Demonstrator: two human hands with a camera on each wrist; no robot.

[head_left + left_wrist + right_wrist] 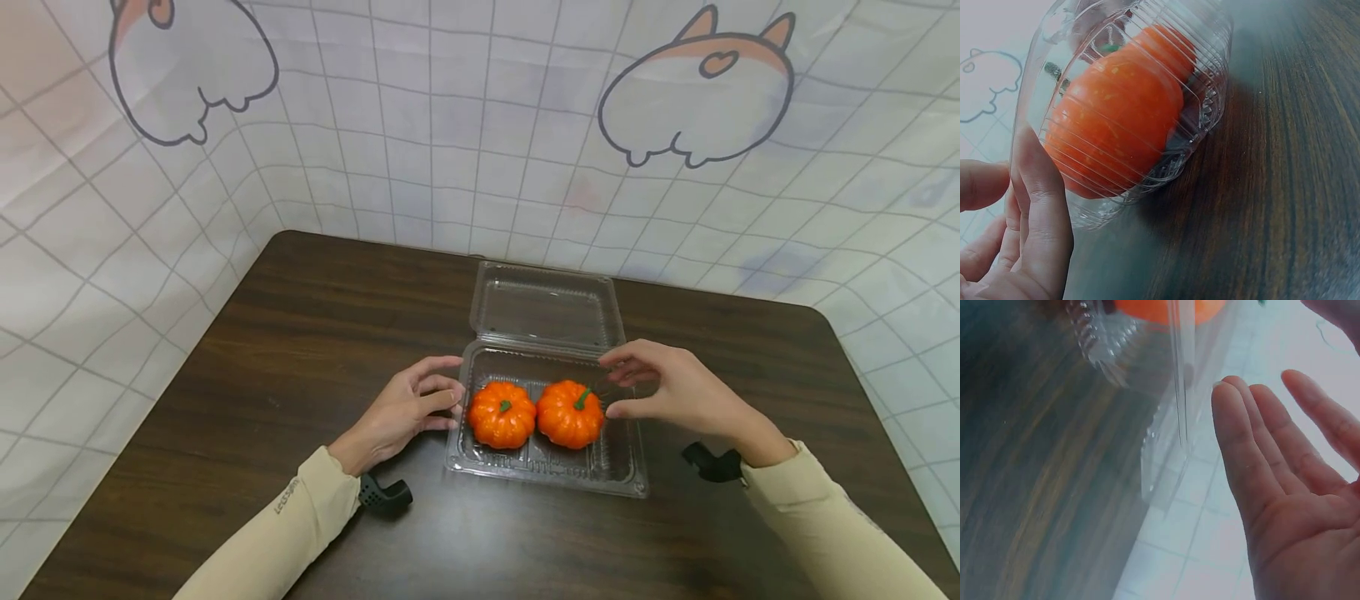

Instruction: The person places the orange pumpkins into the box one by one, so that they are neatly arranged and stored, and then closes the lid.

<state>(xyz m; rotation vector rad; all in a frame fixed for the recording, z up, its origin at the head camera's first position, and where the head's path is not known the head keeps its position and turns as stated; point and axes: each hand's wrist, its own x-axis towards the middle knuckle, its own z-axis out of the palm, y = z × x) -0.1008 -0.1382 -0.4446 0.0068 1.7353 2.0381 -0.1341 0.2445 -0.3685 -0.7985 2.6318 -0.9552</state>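
Note:
A clear plastic clamshell container [547, 477] lies on the table with its lid [543, 308] folded back. Inside it two small orange pumpkins [502, 414] sit side by side, each with a green stem. My left hand [408, 408] pinches the container's left rim, thumb on the upper side and fingers below, as the left wrist view shows. Over the container's right edge, beside the right-hand pumpkin [568, 415], my right hand [667, 387] hovers with loosely bent fingers and nothing in them. In the right wrist view its fingers [1235, 419] stand apart from the container wall.
The dark wood-grain table [322, 317] reaches back to a white gridded cloth [420, 133] with cartoon animals printed on it. The cloth also hangs along both sides. A black strap [386, 496] is on the left wrist and another black strap [711, 462] on the right.

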